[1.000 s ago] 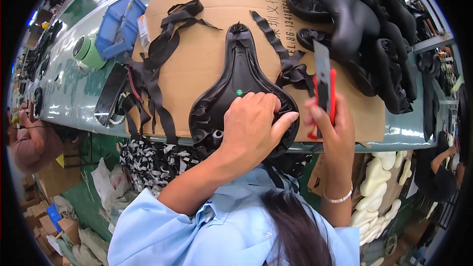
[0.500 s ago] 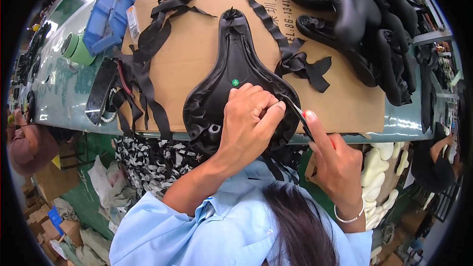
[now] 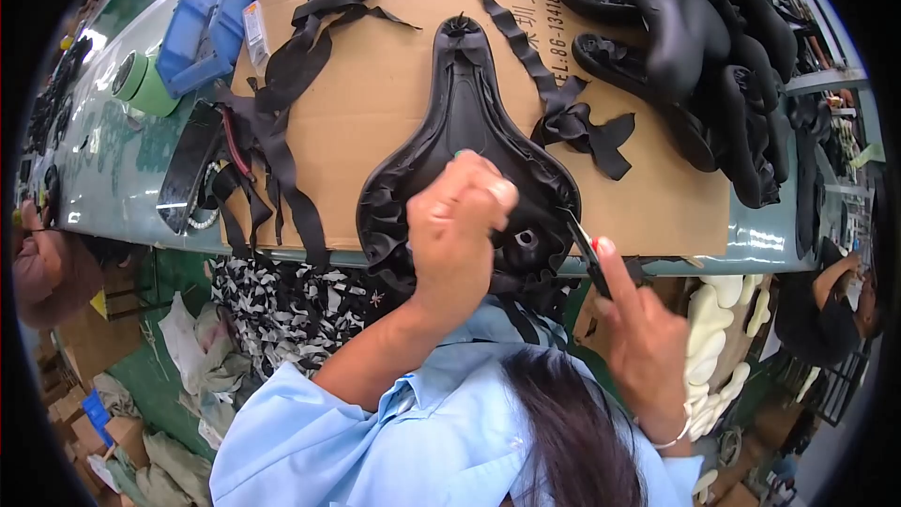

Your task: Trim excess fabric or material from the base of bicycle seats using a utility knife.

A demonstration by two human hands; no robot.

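- Head view: the black saddle (image 3: 460,99) is lying underside up on the cardboard sheet (image 3: 371,94), its narrow nose pointing away from the person and its broad end reaching the near edge of the table (image 3: 103,164).
- The left hand (image 3: 455,225) is hovering over or resting on the saddle's middle, blurred, its fingers curling in; whether it is pinching anything, I cannot tell.
- The right hand (image 3: 643,324) is closing firmly around a knife (image 3: 592,255), whose tip is overlapping the saddle's right rim; contact is not showing clearly.
- The saddle is looking fairly light, with a stiffish base and a soft, pleated cover around the rim; the smooth parts are probably feeling slick.
- The nose or the left rim is seeming the safest hold, both lying well apart from the blade.
- Loose black strips (image 3: 601,143) are lying beside the saddle.
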